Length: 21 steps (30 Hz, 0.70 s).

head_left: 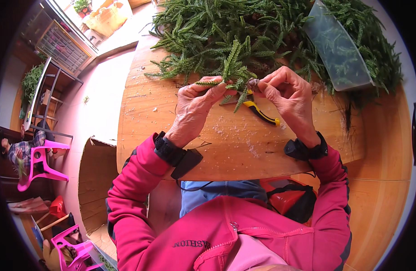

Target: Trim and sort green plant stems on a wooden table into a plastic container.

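Observation:
A green fern-like sprig (233, 67) is held up between my hands above the wooden table. My left hand (194, 108) is closed, with thumb and fingers pinching the sprig near its lower fronds. At the sprig's base is a brownish, knotty clump (252, 84), and the fingertips of my right hand (293, 97) are pinched on it. Just below, pliers with yellow and black handles (262, 114) lie on the table, their jaws partly hidden by the sprig. Beyond my hands spreads a large heap of similar green sprigs (208, 27).
Pale crumbs are scattered over the tabletop (217, 153). A translucent plastic sheet or bin (341, 54) rests among the greenery at the far right. Left of the table stands a cardboard box (97, 180). Further left, another person (27, 149) sits by a pink stool (43, 167).

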Available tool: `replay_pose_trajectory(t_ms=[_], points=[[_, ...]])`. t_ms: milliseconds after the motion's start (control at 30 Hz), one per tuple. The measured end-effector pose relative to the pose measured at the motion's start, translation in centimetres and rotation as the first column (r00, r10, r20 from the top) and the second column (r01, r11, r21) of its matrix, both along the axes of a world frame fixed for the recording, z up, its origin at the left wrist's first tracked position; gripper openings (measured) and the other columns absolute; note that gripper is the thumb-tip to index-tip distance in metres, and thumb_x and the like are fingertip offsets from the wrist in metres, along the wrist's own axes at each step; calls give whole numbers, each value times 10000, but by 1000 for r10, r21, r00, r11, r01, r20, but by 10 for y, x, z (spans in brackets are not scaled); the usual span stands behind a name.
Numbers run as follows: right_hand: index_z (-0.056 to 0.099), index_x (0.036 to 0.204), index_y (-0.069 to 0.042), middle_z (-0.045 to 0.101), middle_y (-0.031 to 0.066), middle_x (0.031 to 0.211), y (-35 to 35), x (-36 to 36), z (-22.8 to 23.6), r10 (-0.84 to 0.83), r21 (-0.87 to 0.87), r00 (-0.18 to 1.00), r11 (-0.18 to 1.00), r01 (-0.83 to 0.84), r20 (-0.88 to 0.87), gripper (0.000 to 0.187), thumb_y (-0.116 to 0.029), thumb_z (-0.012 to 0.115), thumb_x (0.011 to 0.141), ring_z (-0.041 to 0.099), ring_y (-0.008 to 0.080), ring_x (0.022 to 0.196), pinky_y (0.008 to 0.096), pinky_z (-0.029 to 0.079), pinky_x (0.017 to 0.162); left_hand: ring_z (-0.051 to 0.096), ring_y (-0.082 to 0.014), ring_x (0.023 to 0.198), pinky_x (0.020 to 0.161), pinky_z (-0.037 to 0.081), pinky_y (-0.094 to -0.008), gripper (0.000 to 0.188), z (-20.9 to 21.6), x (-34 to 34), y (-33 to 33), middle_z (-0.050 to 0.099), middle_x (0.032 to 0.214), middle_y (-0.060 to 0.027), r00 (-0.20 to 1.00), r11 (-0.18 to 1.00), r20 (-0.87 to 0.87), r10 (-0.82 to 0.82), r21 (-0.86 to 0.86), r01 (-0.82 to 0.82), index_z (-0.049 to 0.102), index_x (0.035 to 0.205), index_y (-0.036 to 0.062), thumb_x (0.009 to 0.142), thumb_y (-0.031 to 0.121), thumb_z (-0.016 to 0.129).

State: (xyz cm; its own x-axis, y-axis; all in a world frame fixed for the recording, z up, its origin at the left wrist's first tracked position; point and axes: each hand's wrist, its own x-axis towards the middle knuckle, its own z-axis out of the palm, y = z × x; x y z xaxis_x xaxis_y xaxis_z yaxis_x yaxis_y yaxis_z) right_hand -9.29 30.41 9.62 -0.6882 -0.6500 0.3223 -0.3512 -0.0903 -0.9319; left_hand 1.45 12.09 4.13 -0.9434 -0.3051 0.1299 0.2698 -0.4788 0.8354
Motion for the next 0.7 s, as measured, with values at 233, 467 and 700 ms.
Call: replay_pose_trajectory(t_ms=[233,467,700], points=[[562,782,12,593,72,879,2,-3,0,-10,6,999,1000,10,-53,110,57,637,849,601,107,819,254,550,779,658,-185,934,843,506,-265,172,2,-3,2,609,1068,-38,999,999,-17,35,0,-35,660,1027,-26,874,50,660],[561,785,9,586,72,911,-1,0,-2,36,-41,999,999,-35,27,112,59,641,845,599,107,810,250,543,773,661,-194,935,860,509,-279,163,-2,-1,1,603,1067,-31,1000,1000,-14,19,-3,-19,661,1020,-27,879,55,654],[560,805,11,579,67,941,1,-4,-6,62,10,991,998,-61,-117,105,76,634,842,599,108,854,236,524,796,649,-193,943,885,538,-344,167,4,0,3,608,1058,-32,992,992,-68,-103,63,107,662,1039,-30,900,52,619]])
